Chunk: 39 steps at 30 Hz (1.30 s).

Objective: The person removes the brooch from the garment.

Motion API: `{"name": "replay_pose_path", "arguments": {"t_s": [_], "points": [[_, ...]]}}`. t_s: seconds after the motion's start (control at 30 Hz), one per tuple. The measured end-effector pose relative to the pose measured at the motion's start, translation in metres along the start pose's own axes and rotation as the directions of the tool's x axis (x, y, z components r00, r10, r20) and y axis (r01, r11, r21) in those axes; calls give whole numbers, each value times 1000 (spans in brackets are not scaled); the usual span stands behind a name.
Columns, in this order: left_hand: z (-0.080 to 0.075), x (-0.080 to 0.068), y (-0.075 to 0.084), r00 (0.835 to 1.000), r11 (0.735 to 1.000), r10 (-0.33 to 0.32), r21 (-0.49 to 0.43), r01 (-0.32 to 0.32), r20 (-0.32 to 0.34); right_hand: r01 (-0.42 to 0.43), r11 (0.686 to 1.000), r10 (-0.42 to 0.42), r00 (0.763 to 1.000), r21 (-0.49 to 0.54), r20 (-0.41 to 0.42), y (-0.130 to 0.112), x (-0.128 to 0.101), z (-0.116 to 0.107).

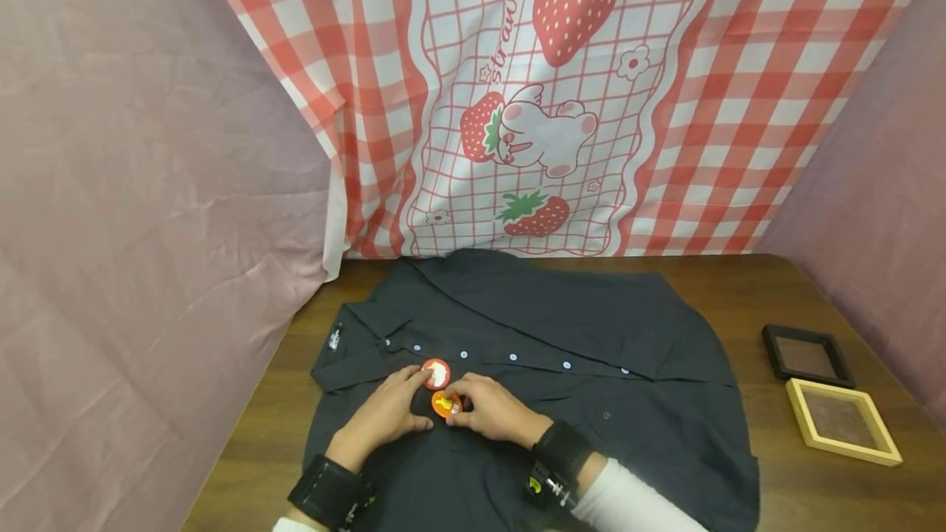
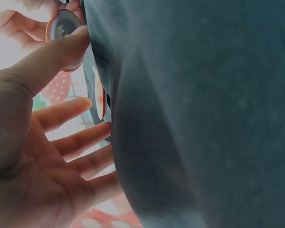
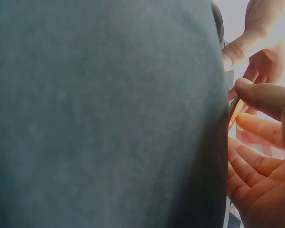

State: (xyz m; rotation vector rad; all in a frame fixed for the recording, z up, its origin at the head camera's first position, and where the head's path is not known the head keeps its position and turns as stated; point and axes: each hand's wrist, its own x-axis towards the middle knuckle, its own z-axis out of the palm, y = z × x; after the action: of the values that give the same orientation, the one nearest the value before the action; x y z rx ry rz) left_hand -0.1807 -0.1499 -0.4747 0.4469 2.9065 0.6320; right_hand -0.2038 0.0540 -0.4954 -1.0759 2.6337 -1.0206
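Observation:
A dark button-up shirt (image 1: 547, 310) lies spread on the table. A round red badge with a white picture (image 1: 438, 373) sits on its chest, seen edge-on in the left wrist view. My right hand (image 1: 488, 407) pinches an orange pin-back button badge (image 1: 447, 405) by its edge, just below the red one. The silver back of this badge (image 2: 65, 29) shows in the left wrist view. My left hand (image 1: 388, 409) rests on the shirt with its fingers spread and fairly straight, the fingertips at the red badge. Its thumb (image 2: 50, 59) overlaps the orange badge's back in that view.
At the right of the wooden table (image 1: 739, 294) lie a black frame (image 1: 772, 343) and a pale yellow frame (image 1: 842, 451). A checked strawberry cloth (image 1: 665, 187) hangs behind, with plain pinkish cloth (image 1: 148, 269) on both sides. Small white buttons (image 1: 513, 357) line the shirt's placket.

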Motion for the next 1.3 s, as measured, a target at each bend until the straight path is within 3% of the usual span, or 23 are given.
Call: {"name": "replay_pose_path", "arguments": {"t_s": [0.27, 0.57, 0.93, 1.17, 1.3], "points": [[-1, 2, 0, 1000, 1000, 5, 0, -5, -31, 16, 1000, -15, 999, 16, -36, 2, -1, -4], [-1, 1, 0, 989, 998, 59, 19, -57, -135, 11, 999, -7, 996, 45, -84, 7, 0, -2], [-3, 0, -1, 984, 997, 77, 26, -74, -162, -1, 998, 5, 998, 56, -58, 3, 2, -4], [-1, 1, -1, 973, 991, 132, 21, -130, -191, 2, 996, 3, 998, 84, -65, 4, 0, -3], [-1, 1, 0, 972, 991, 134, 29, -131, -195, 10, 997, -4, 997, 82, -75, 4, -1, -4]]}}
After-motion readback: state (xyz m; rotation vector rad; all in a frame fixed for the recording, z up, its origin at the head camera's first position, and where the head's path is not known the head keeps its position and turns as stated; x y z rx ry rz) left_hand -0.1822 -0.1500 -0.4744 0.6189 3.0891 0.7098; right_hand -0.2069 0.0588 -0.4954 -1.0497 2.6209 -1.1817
